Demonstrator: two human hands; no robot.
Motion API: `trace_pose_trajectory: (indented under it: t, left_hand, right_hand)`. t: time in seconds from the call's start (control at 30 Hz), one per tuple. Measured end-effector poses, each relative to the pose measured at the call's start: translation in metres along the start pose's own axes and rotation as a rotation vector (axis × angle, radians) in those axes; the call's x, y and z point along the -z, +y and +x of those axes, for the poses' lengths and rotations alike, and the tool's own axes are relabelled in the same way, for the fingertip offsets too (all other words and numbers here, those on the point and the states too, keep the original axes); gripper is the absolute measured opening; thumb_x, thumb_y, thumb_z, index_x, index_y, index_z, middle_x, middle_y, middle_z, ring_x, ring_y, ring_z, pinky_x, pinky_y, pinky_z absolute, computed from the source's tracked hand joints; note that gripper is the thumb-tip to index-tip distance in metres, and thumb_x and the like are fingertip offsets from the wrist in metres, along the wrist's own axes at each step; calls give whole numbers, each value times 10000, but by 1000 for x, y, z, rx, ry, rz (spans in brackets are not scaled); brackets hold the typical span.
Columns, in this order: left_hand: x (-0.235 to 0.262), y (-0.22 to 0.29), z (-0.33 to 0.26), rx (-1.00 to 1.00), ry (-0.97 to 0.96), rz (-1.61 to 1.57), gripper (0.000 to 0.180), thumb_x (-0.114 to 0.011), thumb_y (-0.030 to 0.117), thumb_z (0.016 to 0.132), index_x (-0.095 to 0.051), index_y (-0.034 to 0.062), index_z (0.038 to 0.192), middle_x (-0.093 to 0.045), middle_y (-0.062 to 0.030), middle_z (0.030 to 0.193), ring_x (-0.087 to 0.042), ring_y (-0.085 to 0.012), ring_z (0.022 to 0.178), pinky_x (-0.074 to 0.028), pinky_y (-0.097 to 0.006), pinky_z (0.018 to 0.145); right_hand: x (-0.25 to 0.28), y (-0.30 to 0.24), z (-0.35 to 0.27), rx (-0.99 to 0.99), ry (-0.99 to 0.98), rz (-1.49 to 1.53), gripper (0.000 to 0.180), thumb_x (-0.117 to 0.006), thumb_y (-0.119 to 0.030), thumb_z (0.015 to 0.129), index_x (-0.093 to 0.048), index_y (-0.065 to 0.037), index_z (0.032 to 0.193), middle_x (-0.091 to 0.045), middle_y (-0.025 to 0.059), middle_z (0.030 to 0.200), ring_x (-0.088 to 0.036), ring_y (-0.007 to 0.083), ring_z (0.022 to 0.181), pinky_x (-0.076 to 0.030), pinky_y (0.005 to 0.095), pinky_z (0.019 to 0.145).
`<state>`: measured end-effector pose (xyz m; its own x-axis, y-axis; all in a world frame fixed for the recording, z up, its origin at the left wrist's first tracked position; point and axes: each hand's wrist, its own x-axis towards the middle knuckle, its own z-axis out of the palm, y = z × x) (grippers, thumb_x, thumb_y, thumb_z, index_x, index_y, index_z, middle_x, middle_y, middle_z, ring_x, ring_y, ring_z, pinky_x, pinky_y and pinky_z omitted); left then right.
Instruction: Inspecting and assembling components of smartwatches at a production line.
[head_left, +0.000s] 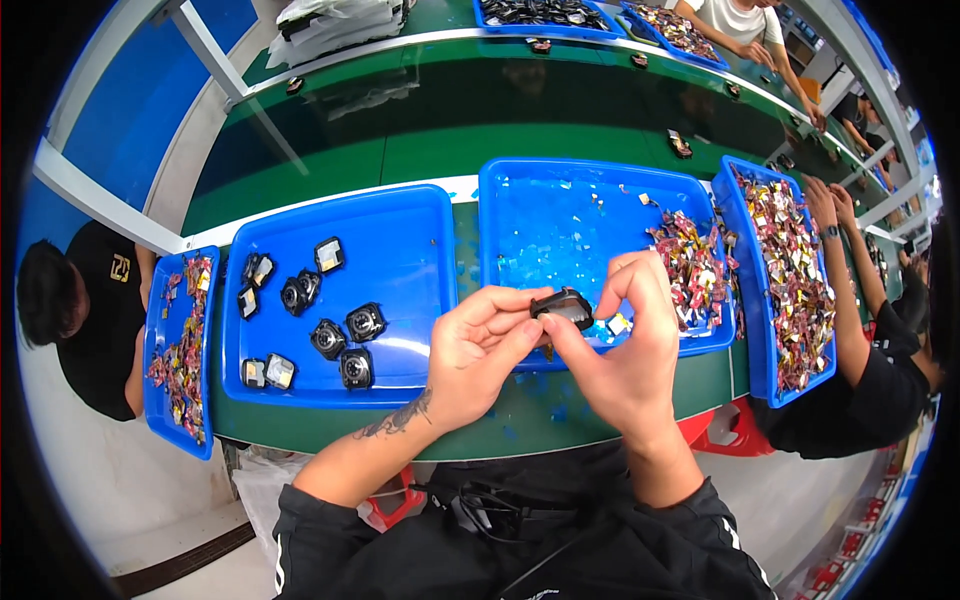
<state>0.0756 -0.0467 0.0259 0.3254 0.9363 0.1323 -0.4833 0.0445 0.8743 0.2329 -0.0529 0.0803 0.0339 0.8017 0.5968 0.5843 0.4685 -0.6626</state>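
Observation:
A small black, roughly square part with a shiny face is held between both my hands above the near edge of the middle blue tray. My left hand grips its left side with fingertips and thumb. My right hand pinches its right edge from above. Beside my right fingers in that tray lies a heap of small multicoloured pieces. The blue tray to the left holds several black round and square parts.
A narrow blue tray of coloured scraps sits at far left beside a seated person. Another full blue tray is at right, where a person's hands reach in. A green conveyor belt runs behind, with more trays and workers beyond.

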Motion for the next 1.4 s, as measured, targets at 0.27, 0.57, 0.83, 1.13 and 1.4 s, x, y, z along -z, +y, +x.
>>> trace_pose_trajectory:
  t: [0.27,0.57,0.83,1.13,1.4]
  left_hand:
    - [1,1,7,55,183,-147,241,-541,24,956,-497,-19,1189,-638,-150,1134,-631,-173,1037,-547,-318,891]
    - [7,23,6,-259,-107,626,278,-558,-84,872,-697,16,1091,-601,-168,1167,-645,-215,1023,-533,-310,852]
    - [6,20,7,-357,-130,743,289,-676,-46,816,-698,29,1094,-648,-125,1078,-688,-220,916,-557,-285,748]
    - [8,18,6,-311,-192,843,230,-681,-10,826,-704,24,1052,-657,-118,1067,-691,-216,906,-565,-277,734]
    - [-3,9,4,199,-31,340,158,-639,-50,867,-695,-60,1015,-621,-70,947,-647,-124,892,-570,-240,750]
  right_hand:
    - [0,21,-17,-488,-92,638,350,-760,13,763,-549,-12,1041,-595,58,1009,-592,128,922,-525,301,851]
    - [11,22,-27,-713,-290,969,190,-678,43,847,-587,18,1012,-665,87,952,-660,129,874,-562,260,762]
    - [25,28,-27,-596,-423,970,176,-643,58,861,-618,27,1033,-663,93,960,-659,156,884,-574,280,745]
    - [34,15,-16,31,-364,164,149,-715,57,775,-695,6,914,-643,109,882,-646,194,795,-545,258,666]
    - [6,28,-39,-675,-185,694,69,-606,-49,932,-594,13,959,-615,8,882,-573,70,772,-495,198,647]
